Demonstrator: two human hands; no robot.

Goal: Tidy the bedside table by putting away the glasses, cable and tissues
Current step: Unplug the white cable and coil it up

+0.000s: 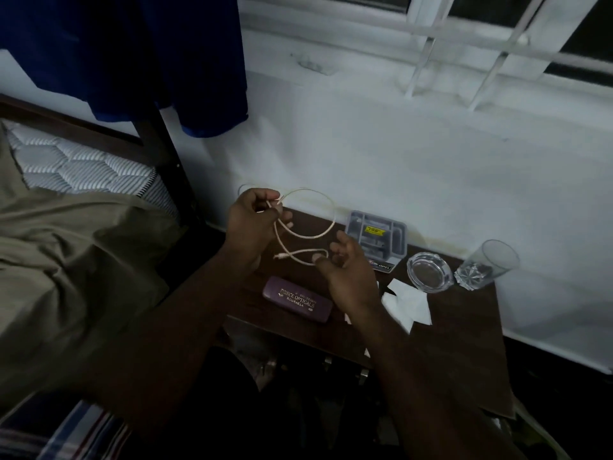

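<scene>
A bed with an olive sheet (66,247) lies left of the dark wooden table (464,343), which stands against a white wall. Above the table, the left hand (255,220) pinches the looped cream cable (311,227); the right hand (348,277) pinches its lower loop. A purple glasses case (297,298) lies near, white tissues (409,302) right of it.

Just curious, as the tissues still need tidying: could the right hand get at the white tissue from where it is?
Probably yes. The tissue lies flat on the table just beside the right hand, nothing over it. But that hand's grip pinches the cable, so it must let go first.
</scene>
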